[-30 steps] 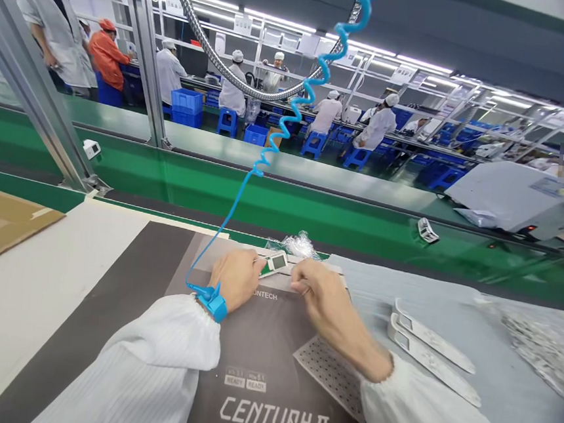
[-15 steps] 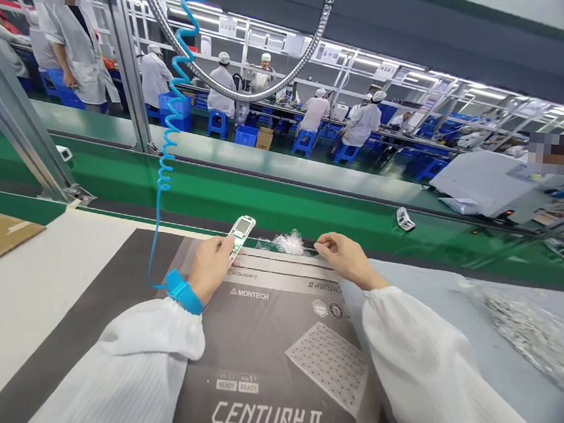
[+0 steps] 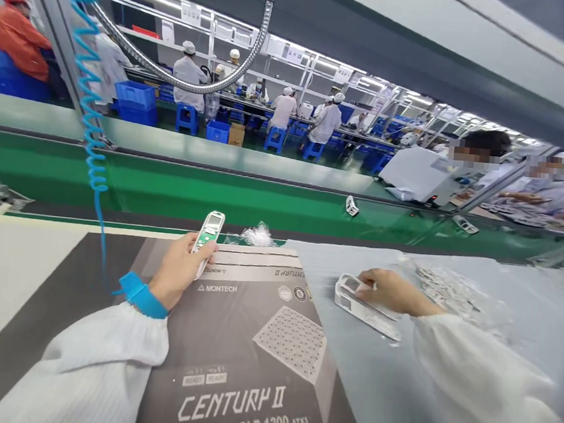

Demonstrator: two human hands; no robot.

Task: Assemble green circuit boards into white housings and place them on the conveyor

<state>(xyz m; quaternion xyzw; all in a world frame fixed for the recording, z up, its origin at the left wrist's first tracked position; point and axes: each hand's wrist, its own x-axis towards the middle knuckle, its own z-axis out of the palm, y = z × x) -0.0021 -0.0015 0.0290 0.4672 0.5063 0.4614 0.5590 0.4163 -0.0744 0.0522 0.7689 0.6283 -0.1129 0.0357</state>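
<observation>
My left hand grips a white handheld device with a small screen at its top and a bare green circuit board below it. The device is held upright over the far end of a dark printed box, and my fingers cover its lower part. A blue strap circles my left wrist. To the right, the closed fingers of my right hand are on the rim of a long white plastic casing with a window opening, on the grey mat. My fingertips are partly hidden.
Clear plastic film lies behind the box. A bag of white parts lies right of my right hand. Beyond runs a green conveyor with a white part near it. A coiled blue cord hangs at left. Several people sit behind.
My right hand has moved from beside the plastic film to the right and down, onto the white casing. My left hand still holds the device. The view has turned right.
</observation>
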